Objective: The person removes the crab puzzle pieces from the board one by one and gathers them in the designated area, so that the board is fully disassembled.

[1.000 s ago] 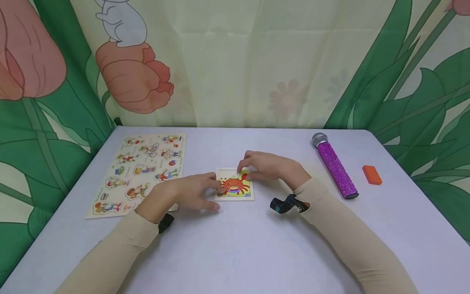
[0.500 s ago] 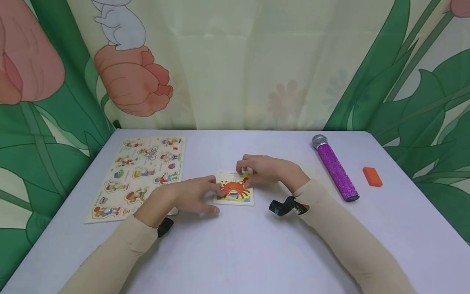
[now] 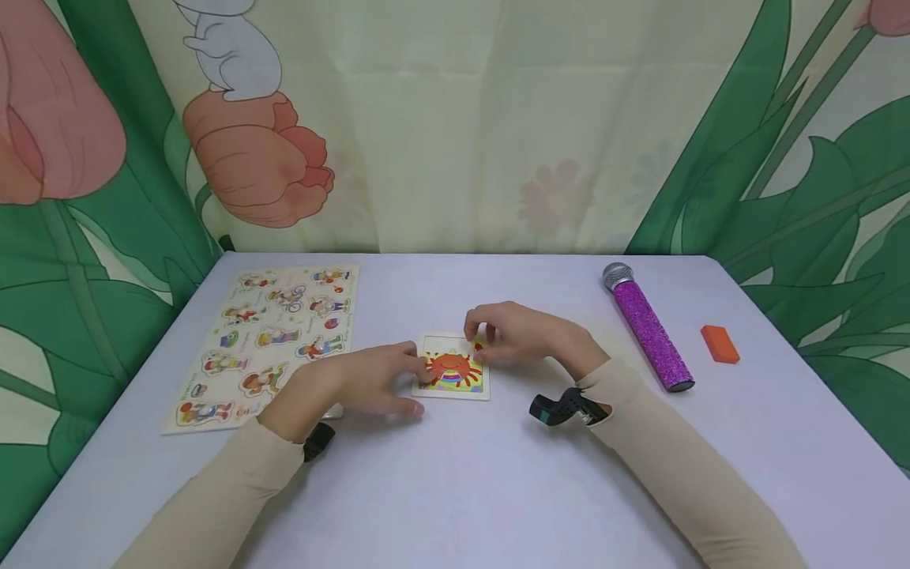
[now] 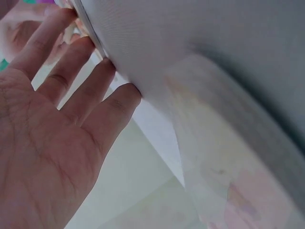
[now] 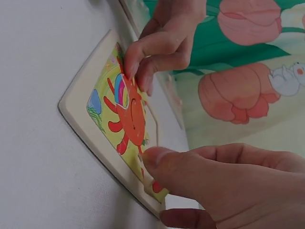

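Note:
A small square crab puzzle in a pale frame lies mid-table. At its upper right corner my right hand pinches a puzzle piece with a bit of red claw on yellow-green. The right wrist view has this piece tilted up a little from the tray, the thumb over it. My left hand rests at the puzzle's left side, its fingers on the frame and picture edge. In the left wrist view the left fingers are fairly straight and spread, reaching the board's edge.
Left of the hands lies a large board with several cartoon figures, partly under the left wrist. A glittery purple microphone lies on the right, beside an orange block. A patterned curtain hangs behind the table.
My right hand has shifted slightly to the right at the puzzle's upper right corner. The left hand stays at the left side. The head view has tilted a little.

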A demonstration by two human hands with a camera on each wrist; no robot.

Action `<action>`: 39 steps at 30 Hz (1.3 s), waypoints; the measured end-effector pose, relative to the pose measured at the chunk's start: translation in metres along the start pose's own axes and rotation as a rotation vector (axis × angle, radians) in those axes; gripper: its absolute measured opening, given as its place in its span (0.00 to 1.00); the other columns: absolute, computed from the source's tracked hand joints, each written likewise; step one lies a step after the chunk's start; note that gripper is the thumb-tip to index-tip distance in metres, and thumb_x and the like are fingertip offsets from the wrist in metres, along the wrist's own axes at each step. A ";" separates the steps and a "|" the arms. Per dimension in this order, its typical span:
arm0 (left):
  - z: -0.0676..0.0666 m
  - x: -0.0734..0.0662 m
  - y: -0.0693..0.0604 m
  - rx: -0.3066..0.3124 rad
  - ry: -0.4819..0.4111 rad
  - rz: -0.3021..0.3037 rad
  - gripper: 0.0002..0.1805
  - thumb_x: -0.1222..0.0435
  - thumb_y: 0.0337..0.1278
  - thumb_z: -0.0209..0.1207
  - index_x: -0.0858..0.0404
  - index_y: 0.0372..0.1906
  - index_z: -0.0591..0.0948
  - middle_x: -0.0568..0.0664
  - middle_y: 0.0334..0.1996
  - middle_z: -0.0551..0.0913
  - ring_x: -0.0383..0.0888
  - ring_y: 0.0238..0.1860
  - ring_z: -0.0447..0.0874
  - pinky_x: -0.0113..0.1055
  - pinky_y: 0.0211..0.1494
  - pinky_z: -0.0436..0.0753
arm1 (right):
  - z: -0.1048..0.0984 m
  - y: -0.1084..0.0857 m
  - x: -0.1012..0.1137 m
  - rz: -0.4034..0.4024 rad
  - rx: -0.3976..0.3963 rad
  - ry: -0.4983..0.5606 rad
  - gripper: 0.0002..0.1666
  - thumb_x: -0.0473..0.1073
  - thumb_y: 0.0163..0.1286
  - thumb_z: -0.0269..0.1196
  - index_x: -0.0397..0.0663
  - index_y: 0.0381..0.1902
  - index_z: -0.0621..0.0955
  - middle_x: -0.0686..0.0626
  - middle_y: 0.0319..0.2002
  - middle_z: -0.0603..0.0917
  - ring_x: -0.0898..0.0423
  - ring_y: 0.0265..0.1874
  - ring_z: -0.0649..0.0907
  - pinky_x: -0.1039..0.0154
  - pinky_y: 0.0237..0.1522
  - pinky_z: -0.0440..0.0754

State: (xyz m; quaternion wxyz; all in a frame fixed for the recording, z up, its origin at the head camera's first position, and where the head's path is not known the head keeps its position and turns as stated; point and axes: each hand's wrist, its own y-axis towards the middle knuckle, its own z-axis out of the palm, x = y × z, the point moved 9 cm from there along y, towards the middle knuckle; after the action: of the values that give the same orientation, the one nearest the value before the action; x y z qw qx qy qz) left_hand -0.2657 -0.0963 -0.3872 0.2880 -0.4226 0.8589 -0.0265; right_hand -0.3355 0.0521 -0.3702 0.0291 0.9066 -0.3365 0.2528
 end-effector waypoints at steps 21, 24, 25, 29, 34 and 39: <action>0.001 0.002 -0.002 0.005 0.006 -0.017 0.26 0.47 0.61 0.69 0.45 0.63 0.82 0.40 0.55 0.72 0.42 0.59 0.72 0.46 0.72 0.70 | -0.029 -0.030 -0.011 -0.143 -0.264 0.339 0.17 0.33 0.70 0.68 0.38 0.55 0.80 0.45 0.54 0.82 0.50 0.48 0.87 0.56 0.53 0.86; 0.001 0.002 -0.003 0.006 0.000 -0.018 0.26 0.46 0.61 0.69 0.45 0.63 0.82 0.41 0.55 0.72 0.43 0.60 0.72 0.46 0.72 0.70 | -0.031 -0.034 -0.011 -0.153 -0.279 0.342 0.16 0.32 0.69 0.69 0.39 0.54 0.81 0.45 0.54 0.82 0.49 0.48 0.87 0.55 0.53 0.86; 0.001 0.002 -0.003 0.005 0.001 -0.017 0.26 0.47 0.61 0.69 0.45 0.63 0.82 0.41 0.55 0.72 0.43 0.60 0.72 0.46 0.72 0.70 | -0.031 -0.035 -0.011 -0.159 -0.285 0.342 0.16 0.32 0.69 0.69 0.39 0.53 0.81 0.45 0.54 0.81 0.49 0.47 0.87 0.54 0.52 0.86; 0.001 0.001 -0.003 0.000 0.015 -0.008 0.26 0.47 0.61 0.69 0.46 0.63 0.82 0.41 0.54 0.72 0.43 0.59 0.72 0.46 0.72 0.70 | -0.034 -0.042 -0.012 -0.176 -0.303 0.332 0.16 0.32 0.68 0.70 0.40 0.52 0.82 0.45 0.53 0.81 0.48 0.45 0.87 0.53 0.51 0.87; 0.001 0.002 -0.002 0.000 0.012 -0.003 0.27 0.46 0.61 0.69 0.46 0.64 0.82 0.41 0.55 0.72 0.43 0.60 0.72 0.46 0.72 0.70 | -0.038 -0.051 -0.018 -0.163 -0.322 0.314 0.16 0.31 0.67 0.70 0.45 0.51 0.83 0.46 0.53 0.81 0.50 0.44 0.87 0.56 0.51 0.87; 0.002 0.002 -0.002 0.005 0.012 -0.014 0.26 0.46 0.61 0.69 0.46 0.63 0.82 0.41 0.56 0.71 0.43 0.60 0.72 0.46 0.72 0.70 | -0.040 -0.058 -0.026 -0.125 -0.335 0.294 0.18 0.31 0.67 0.69 0.43 0.54 0.82 0.45 0.54 0.81 0.51 0.45 0.87 0.59 0.53 0.86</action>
State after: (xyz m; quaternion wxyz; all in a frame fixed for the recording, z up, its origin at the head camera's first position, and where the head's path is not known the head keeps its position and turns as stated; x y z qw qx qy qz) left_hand -0.2641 -0.0990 -0.3895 0.2838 -0.4277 0.8576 -0.0330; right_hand -0.3341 0.1215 -0.3409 0.2433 0.8616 -0.3093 0.3205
